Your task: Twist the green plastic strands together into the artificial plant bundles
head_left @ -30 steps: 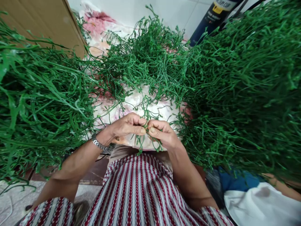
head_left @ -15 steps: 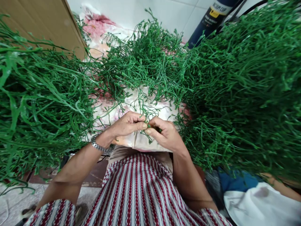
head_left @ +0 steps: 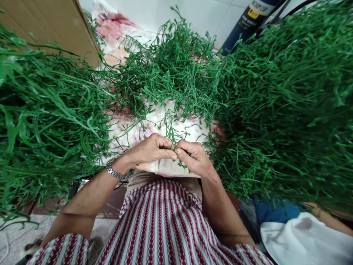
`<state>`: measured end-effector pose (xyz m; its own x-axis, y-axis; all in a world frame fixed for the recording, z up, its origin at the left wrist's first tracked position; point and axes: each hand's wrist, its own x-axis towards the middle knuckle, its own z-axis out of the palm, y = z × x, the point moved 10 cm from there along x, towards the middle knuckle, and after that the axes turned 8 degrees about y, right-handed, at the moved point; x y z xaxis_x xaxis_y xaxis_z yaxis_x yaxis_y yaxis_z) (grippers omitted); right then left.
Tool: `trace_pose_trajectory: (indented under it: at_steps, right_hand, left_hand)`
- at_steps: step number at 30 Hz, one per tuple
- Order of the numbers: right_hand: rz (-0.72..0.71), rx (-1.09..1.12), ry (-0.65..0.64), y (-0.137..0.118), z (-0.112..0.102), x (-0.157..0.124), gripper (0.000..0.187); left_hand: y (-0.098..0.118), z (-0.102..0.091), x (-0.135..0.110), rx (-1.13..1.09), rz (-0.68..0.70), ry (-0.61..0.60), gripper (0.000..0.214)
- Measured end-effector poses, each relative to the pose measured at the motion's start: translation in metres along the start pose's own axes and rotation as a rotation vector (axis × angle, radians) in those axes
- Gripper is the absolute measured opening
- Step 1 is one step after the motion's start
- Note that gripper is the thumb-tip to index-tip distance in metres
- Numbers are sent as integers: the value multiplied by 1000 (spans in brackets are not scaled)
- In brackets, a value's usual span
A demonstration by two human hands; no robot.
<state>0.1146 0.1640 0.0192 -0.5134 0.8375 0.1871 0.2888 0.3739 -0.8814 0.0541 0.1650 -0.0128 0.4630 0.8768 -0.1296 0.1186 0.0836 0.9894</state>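
My left hand (head_left: 156, 149) and my right hand (head_left: 194, 156) meet over the front of the cloth-covered table (head_left: 154, 121), thumbs and forefingers pinched close together. Between them is a thin green plastic stem (head_left: 170, 127), its branching tips spreading away from me beyond the fingers. A short piece of green pokes out below the right thumb. Just where each fingertip grips the stem is hidden. A metal-band watch (head_left: 114, 170) is on my left wrist.
Large heaps of green stems lie at left (head_left: 49, 121) and right (head_left: 275, 110), with a smaller pile (head_left: 176, 70) at the back. A cardboard box (head_left: 55, 25) stands back left, a dark blue cylinder (head_left: 245, 25) back right. Another person's arm (head_left: 328, 217) shows lower right.
Both hands have shifted slightly to the right and toward me, still pinched together on the stem. The left thumb now reaches farther across toward the right fingers.
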Motion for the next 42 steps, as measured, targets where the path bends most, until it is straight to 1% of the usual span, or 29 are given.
trace_pose_trajectory:
  at_steps: [1, 3, 7, 9, 11, 13, 19, 22, 29, 36, 39, 42]
  right_hand:
    - [21, 18, -11, 3, 2, -1, 34]
    - [63, 119, -56, 6, 7, -3, 34]
    - [187, 471, -144, 9, 22, -10, 35]
    - [290, 614, -168, 11, 31, -15, 36]
    - [382, 724, -185, 13, 38, -19, 37]
    - [425, 812, -177, 12, 42, -20, 38]
    - [490, 1015, -115, 16, 48, -20, 37]
    - [480, 1106, -103, 14, 51, -19, 35]
    - [453, 1135, -84, 14, 52, -19, 35]
    - [459, 1137, -87, 24, 58, -23, 36]
    - [439, 1078, -72, 28, 56, -21, 37]
    - [390, 939, -82, 24, 47, -17, 38]
  left_hand:
    - [0, 0, 0, -12, 1, 4, 35]
    - [4, 3, -2, -8, 39, -26, 36]
    - [19, 12, -9, 28, 192, -148, 40]
    - [20, 16, -12, 13, 224, -189, 41]
    - [20, 17, -13, -27, 231, -215, 40]
    - [20, 18, -14, -78, 226, -227, 37]
    - [21, 18, -14, -177, 187, -248, 39]
    - [25, 17, -13, -198, 183, -242, 40]
    - [26, 14, -13, -237, 210, -204, 35]
    - [20, 17, -13, -216, 203, -232, 34]
    - [21, 15, -14, -223, 215, -219, 35]
    - [18, 12, -13, -195, 191, -177, 37]
